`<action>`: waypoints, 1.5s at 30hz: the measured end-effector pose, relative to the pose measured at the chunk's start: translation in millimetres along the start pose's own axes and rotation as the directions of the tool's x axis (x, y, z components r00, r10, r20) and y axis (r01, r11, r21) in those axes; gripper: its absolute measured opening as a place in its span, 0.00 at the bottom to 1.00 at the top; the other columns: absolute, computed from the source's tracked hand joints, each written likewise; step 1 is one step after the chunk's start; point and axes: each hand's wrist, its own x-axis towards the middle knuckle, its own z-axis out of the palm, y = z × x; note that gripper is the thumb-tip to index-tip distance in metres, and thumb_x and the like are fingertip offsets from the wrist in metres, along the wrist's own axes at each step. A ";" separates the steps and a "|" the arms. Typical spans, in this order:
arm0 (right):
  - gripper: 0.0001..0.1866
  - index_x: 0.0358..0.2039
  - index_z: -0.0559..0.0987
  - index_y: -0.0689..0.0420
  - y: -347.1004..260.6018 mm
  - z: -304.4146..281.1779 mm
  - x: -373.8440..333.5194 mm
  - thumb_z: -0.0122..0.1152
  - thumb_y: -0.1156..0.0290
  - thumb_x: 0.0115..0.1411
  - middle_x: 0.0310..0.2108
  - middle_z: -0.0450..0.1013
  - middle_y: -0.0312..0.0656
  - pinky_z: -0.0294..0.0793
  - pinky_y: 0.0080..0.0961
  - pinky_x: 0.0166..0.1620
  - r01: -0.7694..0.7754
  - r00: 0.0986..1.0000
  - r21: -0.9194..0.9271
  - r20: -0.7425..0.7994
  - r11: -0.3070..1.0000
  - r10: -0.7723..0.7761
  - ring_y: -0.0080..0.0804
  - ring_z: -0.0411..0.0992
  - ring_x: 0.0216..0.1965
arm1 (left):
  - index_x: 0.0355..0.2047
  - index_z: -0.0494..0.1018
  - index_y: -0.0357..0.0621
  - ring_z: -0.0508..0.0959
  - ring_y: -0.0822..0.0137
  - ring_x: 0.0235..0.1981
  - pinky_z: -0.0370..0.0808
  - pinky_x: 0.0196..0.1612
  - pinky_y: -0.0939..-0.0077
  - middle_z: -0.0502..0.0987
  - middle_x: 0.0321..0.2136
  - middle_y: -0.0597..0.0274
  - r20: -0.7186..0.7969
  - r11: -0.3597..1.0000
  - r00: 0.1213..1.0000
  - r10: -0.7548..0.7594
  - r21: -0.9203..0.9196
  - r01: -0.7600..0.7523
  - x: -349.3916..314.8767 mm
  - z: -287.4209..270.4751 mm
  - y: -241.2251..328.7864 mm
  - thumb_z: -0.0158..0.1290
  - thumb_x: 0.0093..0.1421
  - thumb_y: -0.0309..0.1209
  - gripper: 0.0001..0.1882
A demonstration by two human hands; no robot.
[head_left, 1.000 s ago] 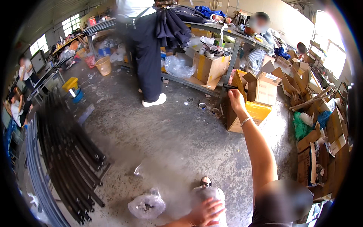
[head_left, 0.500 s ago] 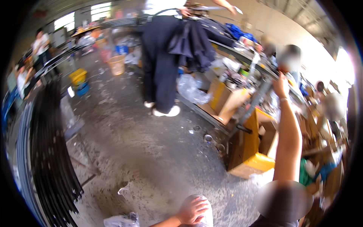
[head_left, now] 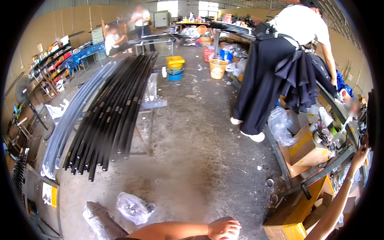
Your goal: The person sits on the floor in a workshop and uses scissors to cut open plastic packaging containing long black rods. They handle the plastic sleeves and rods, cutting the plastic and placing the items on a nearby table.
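Note:
My left forearm crosses the lower edge, and my left hand (head_left: 224, 229) lies draped over a rounded dark surface, its fingers bent loosely and holding nothing. At the far right my right arm reaches up beside the bench. My right hand (head_left: 361, 155) is curled at a small dark thing (head_left: 364, 139) too unclear to name. Just above it, a dark shape (head_left: 371, 116) is cut off by the picture's rim. Below that arm stands an open cardboard box (head_left: 294, 208) with yellow tape. Left of my left hand lie a clear plastic bag (head_left: 134, 207) and a plastic-wrapped bundle (head_left: 100, 219).
Long black tubes (head_left: 116, 108) and grey wrapped tubes (head_left: 76, 120) rest on a stand at left. A co-worker (head_left: 268, 76) in dark trousers leans over the cluttered bench (head_left: 348, 116). Farther off are yellow and blue buckets (head_left: 175, 68), an orange basket (head_left: 217, 69) and two people.
My view has swung left and levelled, so tubes and bench sit farther right. My right hand stays raised, now near the rim. The co-worker has bent lower, one hand down at the bench.

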 end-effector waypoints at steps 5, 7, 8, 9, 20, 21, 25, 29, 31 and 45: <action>0.07 0.41 0.70 0.51 -127.8 -4.5 -123.4 0.53 0.71 0.62 0.32 0.72 0.38 0.65 0.20 0.28 -0.670 0.740 0.596 0.583 0.443 0.335 0.25 0.68 0.29 | 0.32 0.75 0.40 0.74 0.48 0.43 0.68 0.52 0.47 0.76 0.36 0.52 -0.059 0.987 0.998 0.031 -0.156 -0.040 19.4 -43.9 33.0 0.46 0.58 0.35 0.12; 0.03 0.38 0.71 0.50 -204.2 5.3 -160.2 0.53 0.70 0.64 0.30 0.72 0.34 0.65 0.15 0.23 -0.778 0.628 0.591 0.737 0.212 0.250 0.18 0.68 0.25 | 0.33 0.75 0.39 0.74 0.50 0.43 0.68 0.51 0.48 0.76 0.36 0.51 -0.108 0.986 0.993 0.056 -0.153 -0.073 20.0 -65.5 58.0 0.41 0.62 0.36 0.16; 0.03 0.34 0.69 0.45 -258.7 9.3 -176.9 0.54 0.69 0.65 0.27 0.70 0.27 0.52 0.04 0.20 -0.813 0.582 0.560 0.768 0.162 0.266 0.06 0.60 0.21 | 0.34 0.76 0.39 0.74 0.50 0.43 0.68 0.51 0.48 0.76 0.37 0.51 -0.108 0.984 0.994 0.025 -0.175 -0.044 9.2 -63.4 70.0 0.41 0.63 0.37 0.16; 0.04 0.37 0.71 0.46 -290.0 8.9 -185.0 0.56 0.68 0.63 0.29 0.72 0.29 0.58 0.06 0.22 -0.820 0.572 0.566 0.804 0.081 0.163 0.10 0.64 0.24 | 0.34 0.76 0.39 0.74 0.50 0.44 0.68 0.51 0.48 0.76 0.37 0.52 -0.104 0.979 0.995 0.011 -0.200 -0.032 -0.4 -66.3 81.5 0.40 0.63 0.37 0.17; 0.22 0.51 0.71 0.58 -551.2 -110.0 -281.1 0.64 0.68 0.56 0.48 0.72 0.41 0.74 0.19 0.36 -0.592 0.703 0.611 0.710 -0.526 0.034 0.28 0.73 0.39 | 0.38 0.75 0.39 0.68 0.49 0.54 0.61 0.60 0.48 0.73 0.45 0.51 -0.004 0.962 0.992 0.126 -0.243 -0.123 -103.6 -110.5 228.6 0.47 0.59 0.34 0.13; 0.23 0.50 0.71 0.58 -576.0 -130.6 -295.2 0.66 0.69 0.54 0.44 0.72 0.39 0.71 0.18 0.33 -0.625 0.709 0.604 0.704 -0.494 -0.038 0.25 0.72 0.36 | 0.38 0.75 0.39 0.68 0.49 0.55 0.60 0.60 0.48 0.73 0.46 0.51 0.000 0.966 0.994 0.110 -0.234 -0.107 -113.5 -113.9 243.5 0.48 0.59 0.33 0.13; 0.19 0.37 0.72 0.60 -623.0 -224.2 -339.8 0.70 0.67 0.48 0.26 0.70 0.36 0.58 0.17 0.25 -0.741 0.671 0.653 0.717 -0.157 -0.186 0.20 0.63 0.21 | 0.39 0.75 0.40 0.65 0.51 0.58 0.56 0.64 0.49 0.71 0.50 0.53 0.048 0.990 0.996 0.073 -0.125 -0.067 -125.8 -133.1 288.4 0.52 0.56 0.32 0.13; 0.16 0.27 0.72 0.58 -616.8 -304.9 -383.5 0.72 0.65 0.47 0.17 0.64 0.30 0.55 0.17 0.20 -0.784 0.445 0.423 0.893 0.455 -0.064 0.15 0.59 0.17 | 0.53 0.68 0.42 0.57 0.51 0.64 0.53 0.64 0.48 0.61 0.59 0.49 0.054 0.984 0.987 -0.152 0.097 0.147 -179.9 -154.2 323.0 0.55 0.56 0.32 0.24; 0.12 0.23 0.69 0.59 -577.6 -324.0 -441.5 0.68 0.77 0.48 0.14 0.66 0.32 0.62 0.21 0.20 -0.427 0.574 0.392 0.814 0.815 -0.090 0.18 0.64 0.17 | 0.55 0.66 0.42 0.64 0.52 0.58 0.62 0.60 0.59 0.65 0.56 0.51 -0.159 0.871 0.872 -0.464 0.099 0.481 -190.5 -175.3 353.9 0.59 0.54 0.34 0.28; 0.10 0.28 0.74 0.59 -641.4 -467.3 -619.5 0.57 0.84 0.42 0.23 0.74 0.50 0.72 0.38 0.29 -0.175 0.698 0.349 0.703 0.921 -0.134 0.50 0.74 0.25 | 0.38 0.70 0.40 0.78 0.61 0.33 0.73 0.36 0.69 0.76 0.31 0.55 -0.022 0.596 0.606 -0.795 -0.207 0.776 -277.5 -128.7 379.0 0.59 0.50 0.25 0.14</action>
